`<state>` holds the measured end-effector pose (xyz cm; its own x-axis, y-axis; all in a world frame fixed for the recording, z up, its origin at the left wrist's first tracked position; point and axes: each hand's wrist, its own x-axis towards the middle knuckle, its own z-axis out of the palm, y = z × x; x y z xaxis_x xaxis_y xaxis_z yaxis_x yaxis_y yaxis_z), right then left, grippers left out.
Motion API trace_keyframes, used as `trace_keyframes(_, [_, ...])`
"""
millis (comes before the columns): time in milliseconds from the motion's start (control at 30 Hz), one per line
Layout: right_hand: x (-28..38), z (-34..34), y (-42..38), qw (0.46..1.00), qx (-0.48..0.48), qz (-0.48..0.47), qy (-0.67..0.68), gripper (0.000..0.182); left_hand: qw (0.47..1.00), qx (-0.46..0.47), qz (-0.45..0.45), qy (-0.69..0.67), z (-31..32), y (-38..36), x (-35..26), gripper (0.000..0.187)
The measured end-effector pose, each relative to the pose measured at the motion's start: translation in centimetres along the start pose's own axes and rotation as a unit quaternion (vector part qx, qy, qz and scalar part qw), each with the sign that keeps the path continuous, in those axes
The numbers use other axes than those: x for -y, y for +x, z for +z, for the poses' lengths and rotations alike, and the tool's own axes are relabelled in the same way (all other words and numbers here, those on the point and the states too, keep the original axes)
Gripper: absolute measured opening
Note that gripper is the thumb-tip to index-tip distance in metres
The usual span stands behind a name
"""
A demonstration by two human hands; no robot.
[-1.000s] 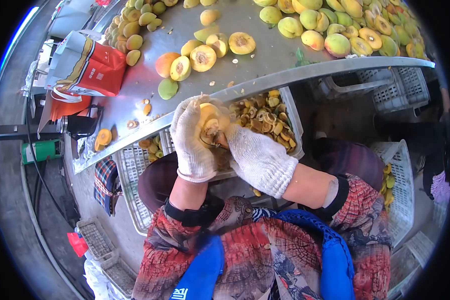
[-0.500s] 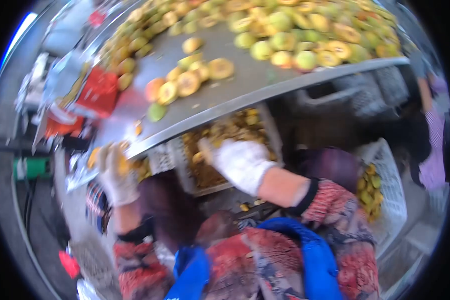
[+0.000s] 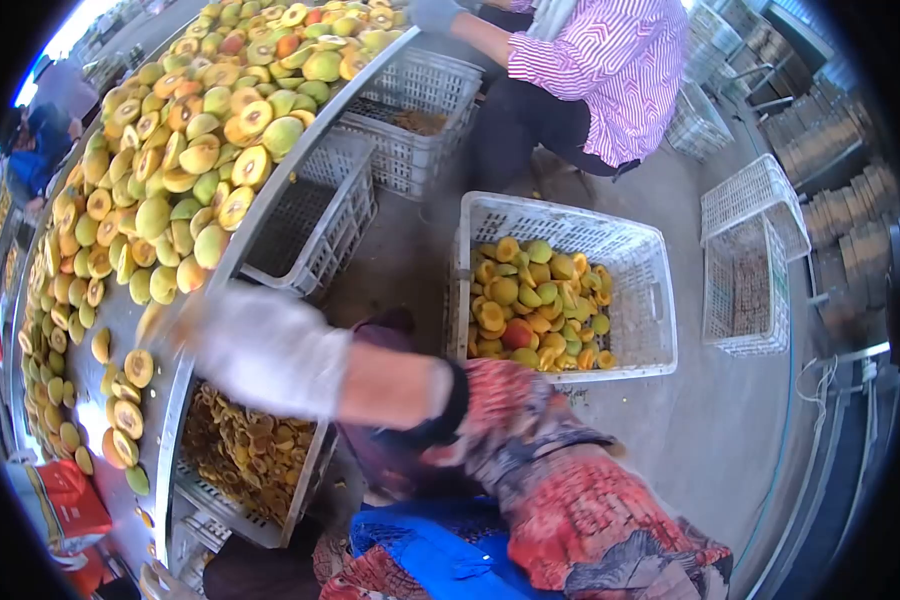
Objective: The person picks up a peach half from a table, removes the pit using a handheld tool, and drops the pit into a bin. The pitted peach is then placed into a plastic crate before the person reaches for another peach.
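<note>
Our right hand (image 3: 268,348), in a pale glove, lies across the edge of the metal table (image 3: 176,420), its fingers pointing away from our patterned sleeve (image 3: 590,510) and toward the tabletop. Blur covers the fingertips, so we cannot tell whether they are spread or closed. We see a yellowish patch right at them, but we cannot tell whether it is fruit held, fruit touched or fruit lying behind.

Just past those fingertips and lower in view, a loose row of fruit halves (image 3: 127,418) rests on the table, several with the cut face showing. Its long axis runs roughly alongside the table edge, so crosswise to our right forearm. The upper end of the row is nearer to the right hand. What seems to be our left hand (image 3: 158,580) shows at the bottom of the view, mostly cut off, and the row's lower end is nearer to it; of its 5 fingers we cannot tell how they stand or what they hold.

Above the right hand in view, a large fruit pile (image 3: 202,152) spreads over the table, with many cut faces in it. Below the hand, by the table edge, 1 scrap crate (image 3: 308,490) holds brownish-yellow scraps (image 3: 245,450). Past the wrist, on the upper side of our forearm, 1 white crate (image 3: 570,378) on the floor holds more cut fruit (image 3: 530,300). Farther out, a co-worker in a striped sleeve (image 3: 560,65) has 1 gloved hand (image 3: 435,14) near the far stretch of the table edge.
</note>
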<state>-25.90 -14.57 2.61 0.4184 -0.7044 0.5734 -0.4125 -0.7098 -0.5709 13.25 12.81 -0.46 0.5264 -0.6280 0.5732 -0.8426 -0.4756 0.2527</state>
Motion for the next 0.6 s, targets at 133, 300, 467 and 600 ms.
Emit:
trace_keyframes(133, [-10.3,-7.0,-8.4,0.953,-0.185,0.222,-0.087,0.031,0.996,0.051,-0.064,-0.031,1.0,-0.4,1.0,0.019])
trace_keyframes(300, [-19.6,-7.4,-21.0,0.836,-0.154,0.495,-0.178,0.041,0.982,0.066,-0.092,-0.148,2.9,-0.6,3.4,0.019])
trace_keyframes(467, [-23.5,-5.5,-23.8,0.787,-0.167,0.588,-0.083,0.042,0.983,0.077,-0.071,-0.151,4.3,-0.3,3.8,0.016])
trace_keyframes(600, [-25.4,-3.7,-24.6,0.743,-0.268,0.594,0.149,0.037,0.991,0.106,-0.071,-0.052,3.6,0.5,-1.1,0.012])
